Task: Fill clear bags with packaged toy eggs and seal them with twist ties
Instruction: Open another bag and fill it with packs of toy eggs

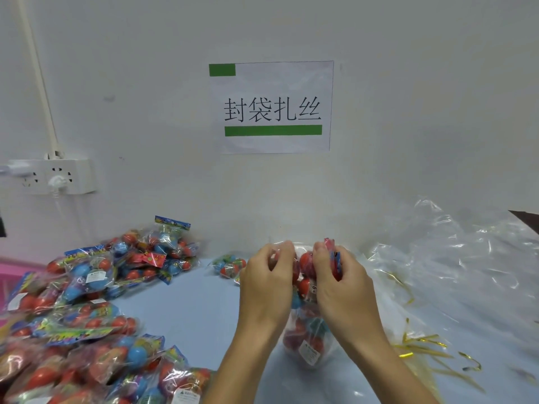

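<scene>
Clear bag (306, 339) of toy eggs (306, 265) | left hand (267, 282), right hand (339, 282) both pinch bag mouth | push eggs down, bunch neck tight | gold twist ties (423, 345) near.

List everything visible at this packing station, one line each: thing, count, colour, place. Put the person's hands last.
clear bag being filled: one, transparent, red and blue eggs inside, centre of table, between the hands
loose egg packs: a large pile, too many to count, red and blue, left side of table
single egg pack: one, red, blue and green, just left of the hands
empty clear bags: a heap, transparent, right side
twist ties: several, gold, right of the bag
table: one, light blue
paper sign: one, white with green bars, on wall
power strip: one, white, wall at left
left hand: gripping the bag's top
right hand: gripping the bag's top
</scene>
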